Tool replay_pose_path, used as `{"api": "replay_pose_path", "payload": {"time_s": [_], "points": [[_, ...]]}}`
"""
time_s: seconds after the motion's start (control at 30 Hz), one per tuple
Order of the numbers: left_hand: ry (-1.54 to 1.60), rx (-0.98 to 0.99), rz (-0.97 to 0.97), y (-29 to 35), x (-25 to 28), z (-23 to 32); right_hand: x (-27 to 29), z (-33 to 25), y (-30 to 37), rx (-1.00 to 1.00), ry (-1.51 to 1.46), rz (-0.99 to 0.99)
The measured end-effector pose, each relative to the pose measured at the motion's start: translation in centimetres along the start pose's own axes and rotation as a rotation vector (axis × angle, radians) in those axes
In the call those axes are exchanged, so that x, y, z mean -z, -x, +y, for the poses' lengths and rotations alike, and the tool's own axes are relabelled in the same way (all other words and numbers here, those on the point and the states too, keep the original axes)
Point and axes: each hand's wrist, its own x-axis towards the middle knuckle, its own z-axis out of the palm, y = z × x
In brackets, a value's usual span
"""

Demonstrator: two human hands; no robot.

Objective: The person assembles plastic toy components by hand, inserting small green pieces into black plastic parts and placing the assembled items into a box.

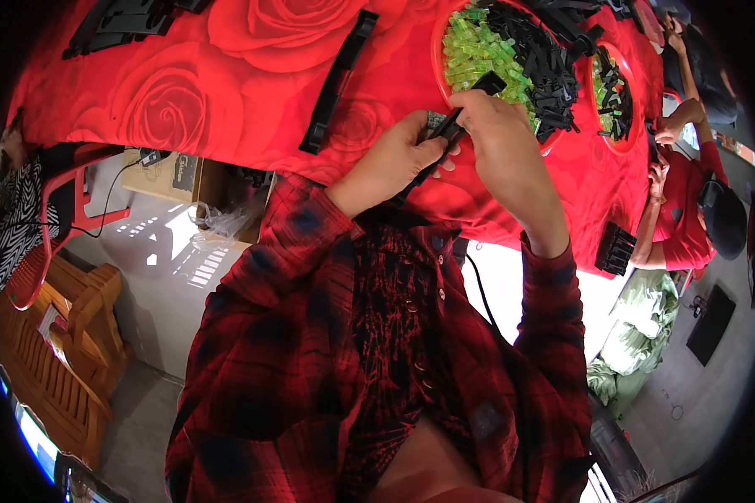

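A long black plastic strip (pixel 489 82) slants between my two hands above the near edge of the table. My left hand (pixel 384 163) grips its lower part, thumb on top. My right hand (pixel 505 138) is closed round the upper part, fingers curled over it; its end sticks out past them. Fingers hide the middle of the strip. Another black strip (pixel 340 82) lies on the cloth left of my hands. Just beyond my right hand, translucent green plastic pieces (pixel 482 52) and small black pieces (pixel 547 80) fill a red basin (pixel 438 59).
A rose-printed red cloth (pixel 164 109) covers the table. Dark strips (pixel 130 23) lie at the far left. A smaller red basin (pixel 619 149) and a black slotted part (pixel 617 249) are at right, beside a person in red (pixel 684 214). A red plastic chair (pixel 46 251) stands left.
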Motion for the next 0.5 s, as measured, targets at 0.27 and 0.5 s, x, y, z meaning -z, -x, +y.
{"api": "replay_pose_path", "payload": {"time_s": [0.27,0.5], "points": [[-0.04,-0.043,0.014,0.14,0.1,0.06,0.07,-0.01,0.38,-0.097,-0.216,0.102],[-0.015,0.006,-0.008,0.23,0.29,0.25,0.27,-0.06,0.33,-0.038,-0.172,0.067]]}}
